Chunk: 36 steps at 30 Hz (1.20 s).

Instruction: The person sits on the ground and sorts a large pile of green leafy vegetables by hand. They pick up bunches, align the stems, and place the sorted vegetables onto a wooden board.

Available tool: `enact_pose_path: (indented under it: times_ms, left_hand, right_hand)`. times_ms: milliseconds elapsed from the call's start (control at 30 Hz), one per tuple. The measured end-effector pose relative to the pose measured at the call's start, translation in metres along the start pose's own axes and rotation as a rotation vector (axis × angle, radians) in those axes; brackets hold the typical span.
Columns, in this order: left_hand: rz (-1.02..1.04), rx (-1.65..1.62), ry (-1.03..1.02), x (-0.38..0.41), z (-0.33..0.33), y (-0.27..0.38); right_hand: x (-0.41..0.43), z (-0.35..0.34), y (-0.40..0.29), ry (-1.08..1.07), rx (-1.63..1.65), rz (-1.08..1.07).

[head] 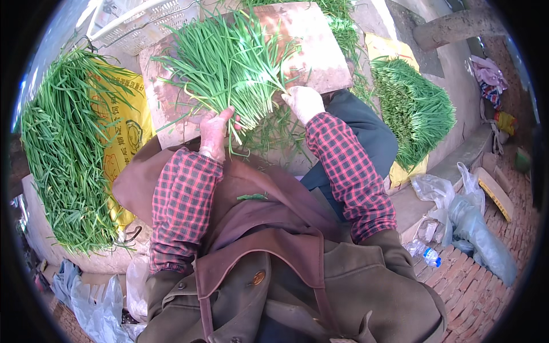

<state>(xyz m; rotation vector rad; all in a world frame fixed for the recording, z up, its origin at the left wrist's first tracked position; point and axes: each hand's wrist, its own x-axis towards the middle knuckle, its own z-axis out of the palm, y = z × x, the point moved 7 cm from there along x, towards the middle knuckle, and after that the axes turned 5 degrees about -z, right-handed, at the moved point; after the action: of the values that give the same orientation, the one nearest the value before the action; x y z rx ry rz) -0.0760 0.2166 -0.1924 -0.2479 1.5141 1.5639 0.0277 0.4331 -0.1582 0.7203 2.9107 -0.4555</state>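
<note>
A loose spread of garlic chives (227, 64) lies on a worn board before me, leaves pointing away and pale stalk ends towards me. My left hand (215, 130) grips a few stalks at the near left of the spread, thumb across them, their ends poking out below. At the right edge, my right hand (305, 103) pinches the pale ends of a few stalks fanning up and left from its fingertips. The board (321, 47) rests in front of my knees, with chive scraps (279, 133) below its near edge.
On the left, a big heap of chives (64, 158) lies on a yellow printed sack (128, 128). A neatly stacked chive pile (411, 111) sits at right. A white plastic crate (150, 25) stands behind. Plastic bags (476, 231) and a bottle (429, 254) lie at lower right.
</note>
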Motion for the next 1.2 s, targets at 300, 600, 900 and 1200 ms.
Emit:
enact_pose_path:
  times_ms: [300,600,900,1200]
  left_hand:
    - [-0.004,0.003,-0.009,0.001,-0.001,0.002]
    - [0.012,-0.024,-0.037,0.004,0.001,-0.001]
    - [0.025,-0.047,-0.008,-0.008,0.000,0.004]
    - [0.018,-0.141,-0.016,0.001,-0.003,-0.003]
  right_hand:
    - [0.009,-0.084,0.044,0.278,1.179,0.350]
    - [0.019,-0.054,0.082,0.471,0.970,0.429]
    - [0.032,-0.044,-0.030,0.375,-0.002,-0.008]
    - [0.127,-0.016,-0.069,0.214,-0.108,-0.215]
